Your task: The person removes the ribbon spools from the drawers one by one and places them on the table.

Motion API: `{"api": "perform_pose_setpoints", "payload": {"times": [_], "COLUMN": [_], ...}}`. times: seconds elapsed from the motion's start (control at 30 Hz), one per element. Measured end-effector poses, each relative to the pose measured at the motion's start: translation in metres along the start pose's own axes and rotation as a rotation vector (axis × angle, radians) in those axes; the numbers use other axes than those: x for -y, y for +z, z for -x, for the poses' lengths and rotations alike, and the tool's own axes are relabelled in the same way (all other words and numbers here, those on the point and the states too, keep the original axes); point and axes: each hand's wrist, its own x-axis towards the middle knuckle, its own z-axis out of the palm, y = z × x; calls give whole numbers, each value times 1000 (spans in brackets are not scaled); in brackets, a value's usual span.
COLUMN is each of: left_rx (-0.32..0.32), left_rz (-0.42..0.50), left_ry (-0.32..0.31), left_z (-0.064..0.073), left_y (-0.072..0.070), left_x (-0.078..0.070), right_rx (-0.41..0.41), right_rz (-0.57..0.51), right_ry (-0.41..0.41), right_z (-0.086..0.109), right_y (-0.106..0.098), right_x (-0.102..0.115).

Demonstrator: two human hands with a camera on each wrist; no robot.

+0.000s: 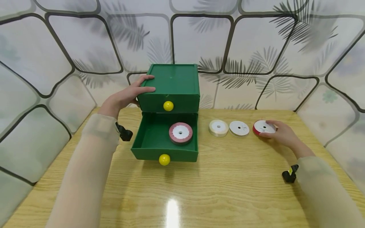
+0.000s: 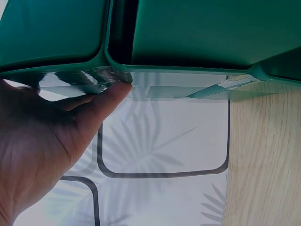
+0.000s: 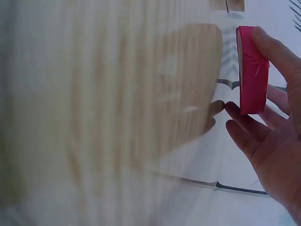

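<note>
My left hand (image 1: 125,95) rests on the upper left edge of a green two-drawer box (image 1: 174,79), fingers lying across its top. In the left wrist view the thumb (image 2: 110,101) touches the box's side. The lower drawer (image 1: 154,139) is pulled out and holds a spool of dusty pink ribbon (image 1: 188,138). At the right, my right hand (image 1: 283,136) pinches a spool of red ribbon (image 1: 256,129) between thumb and fingers; its red edge faces the right wrist view. The upper drawer (image 1: 152,103) is closed.
Left of the red spool lie a white-faced spool (image 1: 238,126) and a cream ribbon spool (image 1: 214,130) on the wooden table (image 1: 222,180). Yellow ball knobs (image 1: 164,159) stick out from the drawer fronts. A patterned backdrop (image 1: 199,41) stands close behind the box.
</note>
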Motion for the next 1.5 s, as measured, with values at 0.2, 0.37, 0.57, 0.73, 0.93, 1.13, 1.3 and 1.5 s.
{"api": "perform_pose_setpoints", "payload": {"times": [0.2,0.37,0.57,0.73,0.93,1.13,1.3,1.5], "left_rx": [5,8,9,11,15,12,13,7], "left_rz": [4,7,10,7,8,5,8,6], "left_ry": [1,-2,-3,1,5,6,7,3], "left_z": [-2,-3,-3,-3,-2,-1,-1,-2], "left_y": [1,2,2,2,4,2,1,-1], "left_x": [0,0,1,2,2,0,-1,1], "right_rx": [59,87,94,106,47,-36,-88,-164], "right_rz": [10,21,25,-3,-17,-80,-130,-122], "right_ry": [-13,-13,-7,17,3,-87,-221,-426], "right_z": [-6,-8,-9,-7,2,17,29,37], "right_y": [3,4,5,5,1,0,1,8], "right_x": [-3,-4,-3,-1,3,29,60,101]}}
